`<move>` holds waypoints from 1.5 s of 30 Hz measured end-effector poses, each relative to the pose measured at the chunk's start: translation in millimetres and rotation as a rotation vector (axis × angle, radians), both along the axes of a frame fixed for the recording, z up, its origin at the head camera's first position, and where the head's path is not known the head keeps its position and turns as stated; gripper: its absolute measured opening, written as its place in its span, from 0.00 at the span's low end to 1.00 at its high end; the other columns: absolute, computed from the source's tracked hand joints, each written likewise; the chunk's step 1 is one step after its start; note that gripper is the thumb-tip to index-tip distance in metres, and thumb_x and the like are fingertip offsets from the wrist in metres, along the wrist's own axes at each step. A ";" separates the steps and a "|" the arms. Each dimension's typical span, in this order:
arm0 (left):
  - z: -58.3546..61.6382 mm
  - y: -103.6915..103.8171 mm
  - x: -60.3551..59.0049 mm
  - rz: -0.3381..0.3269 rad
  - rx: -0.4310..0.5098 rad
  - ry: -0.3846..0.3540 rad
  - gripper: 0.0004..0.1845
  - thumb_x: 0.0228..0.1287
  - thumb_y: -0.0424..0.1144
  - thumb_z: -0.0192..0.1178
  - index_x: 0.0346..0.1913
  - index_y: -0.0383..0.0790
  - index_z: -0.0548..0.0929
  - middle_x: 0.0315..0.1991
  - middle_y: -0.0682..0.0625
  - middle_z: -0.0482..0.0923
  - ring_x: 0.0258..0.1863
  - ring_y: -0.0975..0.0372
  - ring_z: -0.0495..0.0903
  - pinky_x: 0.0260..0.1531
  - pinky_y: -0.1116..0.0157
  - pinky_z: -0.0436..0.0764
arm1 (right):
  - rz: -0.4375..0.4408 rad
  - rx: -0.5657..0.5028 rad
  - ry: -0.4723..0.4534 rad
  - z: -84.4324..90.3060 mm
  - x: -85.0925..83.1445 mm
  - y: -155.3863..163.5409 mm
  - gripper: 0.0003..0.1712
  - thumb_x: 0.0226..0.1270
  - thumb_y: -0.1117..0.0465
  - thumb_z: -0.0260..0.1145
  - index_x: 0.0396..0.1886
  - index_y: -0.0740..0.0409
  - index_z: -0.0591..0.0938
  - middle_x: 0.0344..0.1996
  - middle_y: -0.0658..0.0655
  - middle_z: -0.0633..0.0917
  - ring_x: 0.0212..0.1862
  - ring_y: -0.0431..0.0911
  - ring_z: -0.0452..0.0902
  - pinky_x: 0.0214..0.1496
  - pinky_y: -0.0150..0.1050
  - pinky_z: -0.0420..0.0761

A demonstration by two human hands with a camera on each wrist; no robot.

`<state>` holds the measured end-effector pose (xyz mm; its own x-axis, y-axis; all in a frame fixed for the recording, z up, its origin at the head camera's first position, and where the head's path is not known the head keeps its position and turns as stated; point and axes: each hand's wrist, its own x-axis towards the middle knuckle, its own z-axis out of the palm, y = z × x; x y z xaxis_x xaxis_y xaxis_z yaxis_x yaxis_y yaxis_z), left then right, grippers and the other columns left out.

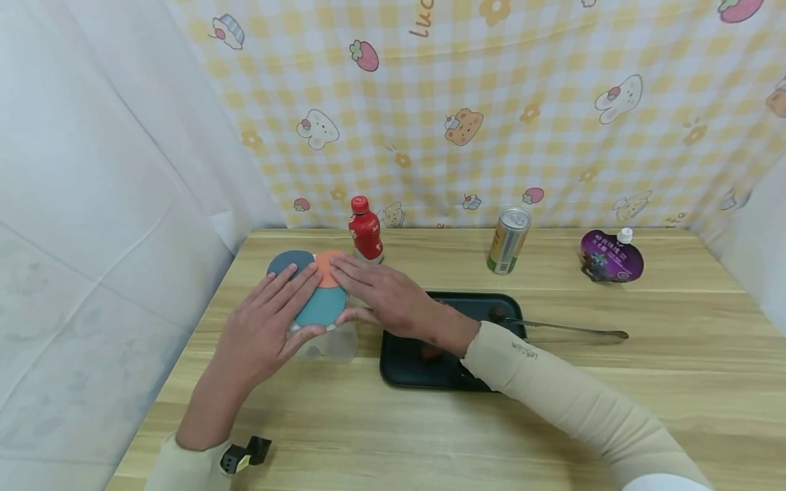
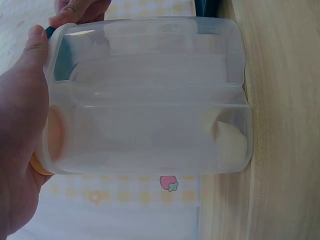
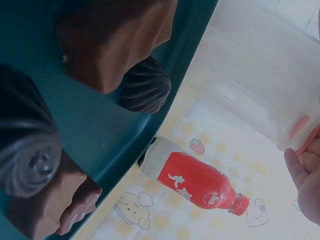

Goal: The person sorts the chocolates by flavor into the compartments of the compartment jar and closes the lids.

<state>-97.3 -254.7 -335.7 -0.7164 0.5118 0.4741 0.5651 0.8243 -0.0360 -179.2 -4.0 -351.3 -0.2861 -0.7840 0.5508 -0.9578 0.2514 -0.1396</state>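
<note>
Left hand: I see my left hand lying flat on the lid, fingers straight and spread, pressing rather than gripping; the left wrist view shows its thumb against the container's top edge.
Right hand: my right hand also rests flat on the lid from the right, fingers extended toward the left, nothing clasped.
Lid: teal with an orange section and a grey-blue section, sitting on top of the container, mostly covered by both palms.
Container: a clear plastic container stands on the table at the left of centre, under the lid; I can't tell what, if anything, is inside.
Arms: both forearms reach in from the near edge, the right sleeve crossing over the tray.
Tray: a dark teal tray lies just right of the container, touching distance from it; the right wrist view shows brown chocolate pieces in it.
Tongs: metal tongs rest with their tips on the tray's right rim, handle pointing right.
Red bottle: a red bottle stands just behind the container, close to my right fingertips.
Can: a can stands far centre, well apart from the hands.
Pouch: a purple spouted pouch lies far right.
Backdrop: a yellow checked cloth hangs behind the table.
</note>
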 end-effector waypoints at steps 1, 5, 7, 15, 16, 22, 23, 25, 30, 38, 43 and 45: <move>-0.3 -0.2 -0.3 -0.004 0.000 0.008 0.46 0.76 0.72 0.32 0.77 0.39 0.68 0.76 0.46 0.66 0.73 0.47 0.66 0.72 0.46 0.63 | -0.002 0.001 -0.002 0.2 -0.2 0.0 0.48 0.63 0.49 0.76 0.76 0.68 0.68 0.75 0.64 0.69 0.78 0.52 0.57 0.77 0.45 0.60; -2.2 -1.0 -1.3 -0.012 0.031 0.015 0.43 0.79 0.69 0.32 0.76 0.38 0.71 0.74 0.46 0.69 0.72 0.47 0.68 0.73 0.49 0.62 | -0.025 -0.009 -0.030 1.5 -0.4 0.1 0.41 0.69 0.50 0.72 0.75 0.65 0.71 0.74 0.61 0.71 0.77 0.49 0.59 0.76 0.43 0.60; -3.1 -1.1 -1.9 -0.014 0.049 0.013 0.42 0.80 0.67 0.31 0.75 0.38 0.72 0.74 0.46 0.70 0.71 0.47 0.69 0.73 0.50 0.62 | -0.027 -0.013 -0.036 2.4 -0.5 0.8 0.39 0.71 0.50 0.70 0.74 0.64 0.71 0.73 0.61 0.71 0.77 0.48 0.60 0.77 0.41 0.59; -1.6 0.1 -1.9 0.004 0.163 -0.060 0.32 0.84 0.57 0.38 0.73 0.38 0.74 0.72 0.46 0.72 0.71 0.46 0.69 0.75 0.51 0.59 | -0.016 -0.033 -0.070 4.0 -0.2 2.0 0.34 0.75 0.52 0.67 0.74 0.63 0.72 0.73 0.60 0.72 0.77 0.47 0.60 0.77 0.39 0.58; -0.8 0.7 -2.0 0.005 0.184 -0.070 0.30 0.85 0.54 0.40 0.73 0.38 0.75 0.71 0.46 0.73 0.71 0.46 0.70 0.74 0.51 0.60 | -0.020 -0.032 -0.081 4.0 -0.1 2.1 0.34 0.75 0.53 0.66 0.74 0.62 0.72 0.73 0.60 0.72 0.77 0.47 0.60 0.77 0.39 0.57; 4.6 4.9 -2.3 0.049 0.300 -0.153 0.24 0.85 0.46 0.42 0.70 0.39 0.78 0.68 0.47 0.76 0.71 0.46 0.70 0.73 0.44 0.61 | -0.026 -0.030 -0.111 3.6 -0.3 1.7 0.32 0.78 0.52 0.64 0.75 0.61 0.72 0.73 0.59 0.72 0.78 0.46 0.58 0.76 0.40 0.59; 5.3 5.6 -2.2 0.056 0.315 -0.165 0.24 0.85 0.46 0.42 0.70 0.39 0.78 0.68 0.47 0.77 0.71 0.46 0.70 0.73 0.44 0.60 | -0.026 -0.031 -0.114 3.6 -0.3 1.8 0.33 0.77 0.52 0.64 0.76 0.60 0.71 0.73 0.59 0.72 0.78 0.46 0.58 0.76 0.41 0.60; 6.9 7.0 -2.2 0.067 0.343 -0.187 0.25 0.85 0.46 0.41 0.70 0.39 0.78 0.68 0.46 0.77 0.71 0.45 0.70 0.73 0.44 0.59 | -0.027 -0.034 -0.124 3.3 -0.3 1.7 0.34 0.77 0.52 0.64 0.76 0.60 0.71 0.74 0.59 0.71 0.78 0.46 0.58 0.76 0.41 0.61; 7.1 9.0 -2.0 0.086 0.386 -0.212 0.26 0.86 0.47 0.39 0.71 0.38 0.78 0.68 0.45 0.76 0.71 0.45 0.69 0.74 0.44 0.57 | -0.023 -0.043 -0.145 1.4 -0.3 1.8 0.35 0.76 0.52 0.65 0.77 0.61 0.70 0.75 0.59 0.70 0.78 0.47 0.58 0.75 0.41 0.61; 1.7 11.1 -4.4 0.083 0.388 -0.152 0.27 0.86 0.49 0.39 0.68 0.37 0.80 0.67 0.45 0.78 0.70 0.45 0.71 0.73 0.46 0.60 | -0.018 -0.046 -0.092 0.0 -2.5 3.3 0.35 0.75 0.52 0.66 0.76 0.61 0.71 0.74 0.59 0.71 0.77 0.46 0.60 0.76 0.40 0.61; 1.3 11.9 -3.8 0.084 0.396 -0.144 0.26 0.86 0.49 0.40 0.68 0.37 0.80 0.66 0.46 0.78 0.69 0.46 0.72 0.73 0.46 0.60 | 0.012 -0.017 -0.082 3.7 -3.2 7.4 0.37 0.72 0.52 0.70 0.76 0.62 0.71 0.74 0.60 0.70 0.77 0.47 0.59 0.76 0.43 0.62; 1.5 10.9 -2.8 0.091 0.397 -0.150 0.26 0.85 0.48 0.40 0.69 0.37 0.80 0.67 0.47 0.78 0.70 0.46 0.71 0.74 0.46 0.60 | 0.025 -0.014 -0.077 7.0 -3.5 10.5 0.37 0.71 0.52 0.71 0.74 0.62 0.73 0.73 0.59 0.72 0.76 0.46 0.62 0.74 0.43 0.65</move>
